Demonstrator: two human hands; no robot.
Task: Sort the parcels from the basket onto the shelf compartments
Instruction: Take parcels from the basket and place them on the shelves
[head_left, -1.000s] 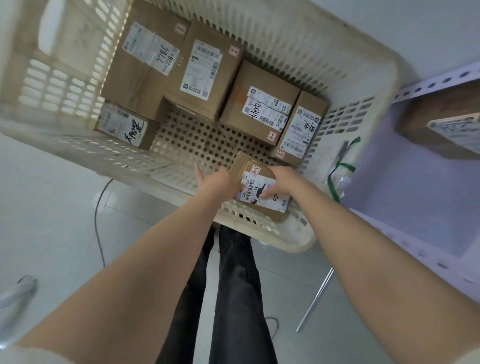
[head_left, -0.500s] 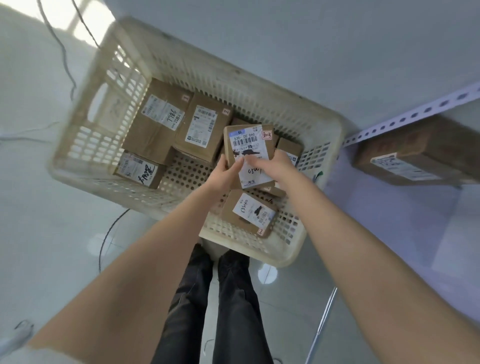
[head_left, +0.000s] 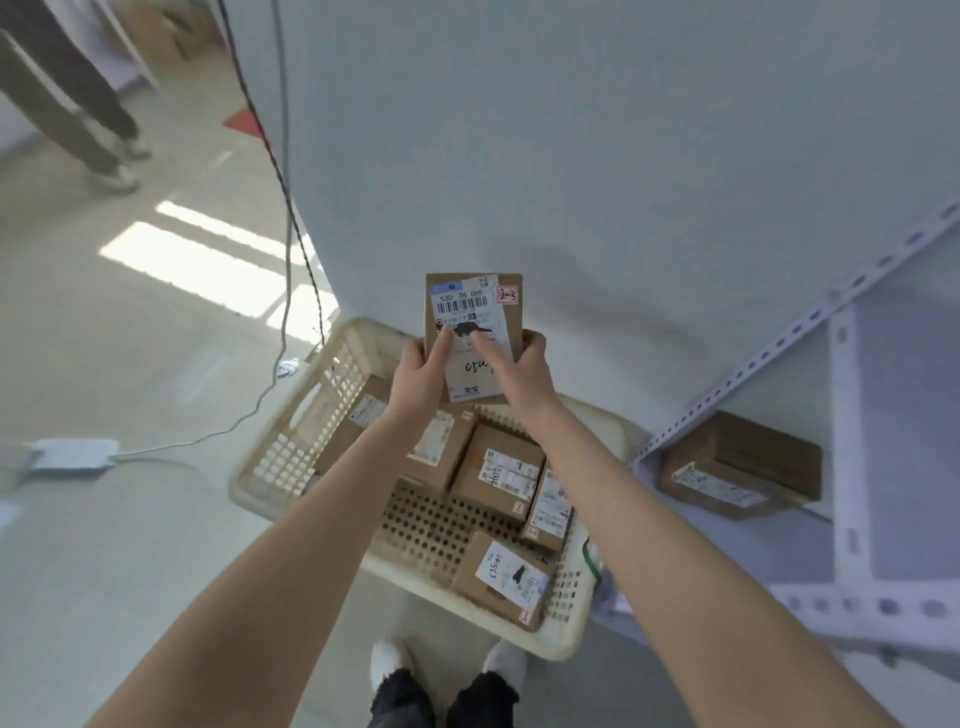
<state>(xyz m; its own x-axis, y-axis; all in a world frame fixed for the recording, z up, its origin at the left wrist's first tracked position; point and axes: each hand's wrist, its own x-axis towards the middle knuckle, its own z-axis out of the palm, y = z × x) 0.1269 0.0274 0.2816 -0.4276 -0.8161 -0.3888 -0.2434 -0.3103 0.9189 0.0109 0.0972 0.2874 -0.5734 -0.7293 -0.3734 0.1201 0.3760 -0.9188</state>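
A: What are the hands doing?

B: Both grip one parcel (head_left: 475, 312) – the left hand (head_left: 423, 371) curls round its left edge with the thumb across the white label, and the right hand (head_left: 524, 371) does the same on the right edge. The carton stands upright with its label facing the camera. A small red-marked sticker at the top right corner reads "2-3".

A: Where is it?

B: It is in the air above the far side of the basket (head_left: 291, 467), in front of a pale wall and well apart from the shelf (head_left: 779, 343).

A: And inside the basket?

B: The cream perforated basket sits on the floor under the forearms. A near carton (head_left: 501, 577) lies label up, a handwritten carton (head_left: 501, 473) sits farther back, and a narrow carton (head_left: 550, 506) is just beside that on the right. A fourth is partly hidden under the left forearm.

A: The shelf?

B: It is on the right, a white frame of perforated uprights. One brown box (head_left: 737, 467) lies in a low compartment.

A: Anything else?

B: Cables hang down the wall, and a white adapter (head_left: 72, 453) lies on the floor at the left. Another person's legs (head_left: 67, 104) stand at the far left.
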